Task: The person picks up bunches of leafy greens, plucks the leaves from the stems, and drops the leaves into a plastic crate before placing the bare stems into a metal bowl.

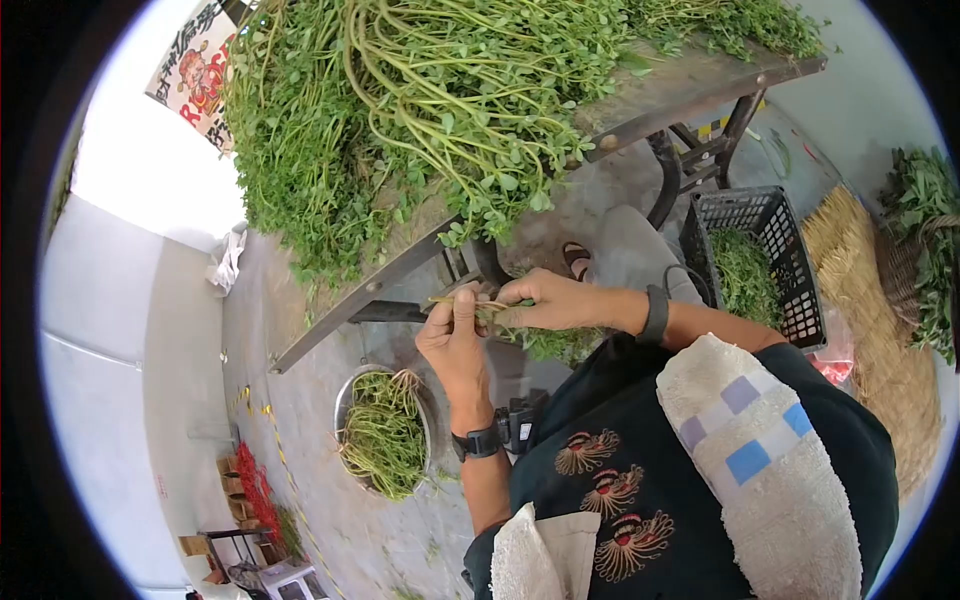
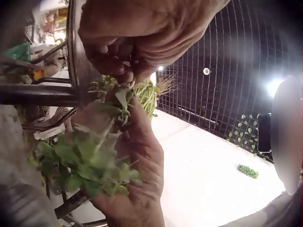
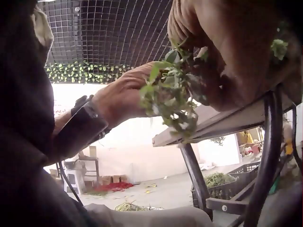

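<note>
Both hands meet in front of the body, below the table edge, over a small bunch of leafy green stems (image 2: pixel 87 168). My left hand (image 1: pixel 455 345) pinches the stems between thumb and fingertips, with a cut-looking end poking out past them. Close beside it, my right hand (image 1: pixel 545 300) grips the same bunch with curled fingers. In the right wrist view the small-leaved tops (image 3: pixel 168 99) hang between the two hands. A large heap of the same long-stemmed greens (image 1: pixel 430 110) covers the table (image 1: pixel 640 130) in front.
On the floor to the left, a round metal basin (image 1: pixel 429 440) holds trimmed stems. At the right stands a black plastic crate (image 1: pixel 800 280) with leafy greens in it, beside a woven straw mat (image 1: pixel 870 370). A black metal table leg (image 1: pixel 665 180) rises near the knees.
</note>
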Demonstrator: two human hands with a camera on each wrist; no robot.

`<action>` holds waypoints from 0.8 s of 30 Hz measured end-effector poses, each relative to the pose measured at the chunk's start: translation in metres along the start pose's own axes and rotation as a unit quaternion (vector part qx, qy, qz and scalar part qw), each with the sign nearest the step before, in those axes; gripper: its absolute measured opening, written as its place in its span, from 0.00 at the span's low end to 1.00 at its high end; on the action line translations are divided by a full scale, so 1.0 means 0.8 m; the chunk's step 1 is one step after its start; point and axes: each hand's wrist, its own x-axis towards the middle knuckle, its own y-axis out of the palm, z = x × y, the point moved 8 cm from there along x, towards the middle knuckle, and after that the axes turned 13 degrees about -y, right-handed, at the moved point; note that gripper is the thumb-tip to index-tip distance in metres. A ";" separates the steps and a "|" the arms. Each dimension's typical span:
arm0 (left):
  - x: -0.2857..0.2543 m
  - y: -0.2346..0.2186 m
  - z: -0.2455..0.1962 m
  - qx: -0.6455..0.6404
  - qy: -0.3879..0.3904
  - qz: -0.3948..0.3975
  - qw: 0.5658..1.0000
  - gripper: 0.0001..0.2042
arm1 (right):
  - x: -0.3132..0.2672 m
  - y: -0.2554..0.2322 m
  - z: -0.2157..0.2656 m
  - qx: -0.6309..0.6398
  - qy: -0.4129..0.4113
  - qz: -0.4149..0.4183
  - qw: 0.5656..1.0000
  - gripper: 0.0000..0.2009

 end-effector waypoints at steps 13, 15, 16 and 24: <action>-0.038 0.031 -0.039 0.094 0.177 -0.009 0.980 0.10 | -0.008 -0.022 -0.057 -0.290 -0.126 -0.123 0.941 0.15; -0.021 0.014 -0.045 0.119 0.122 -0.027 0.985 0.11 | -0.018 -0.028 -0.052 -0.437 -0.173 -0.102 0.877 0.16; -0.010 0.001 -0.039 0.144 0.067 -0.049 0.986 0.12 | -0.021 -0.050 -0.054 -0.193 -0.014 -0.126 0.973 0.16; 0.058 0.008 -0.118 0.239 0.200 -0.088 0.946 0.23 | -0.034 -0.087 0.022 0.031 0.039 -0.236 0.970 0.21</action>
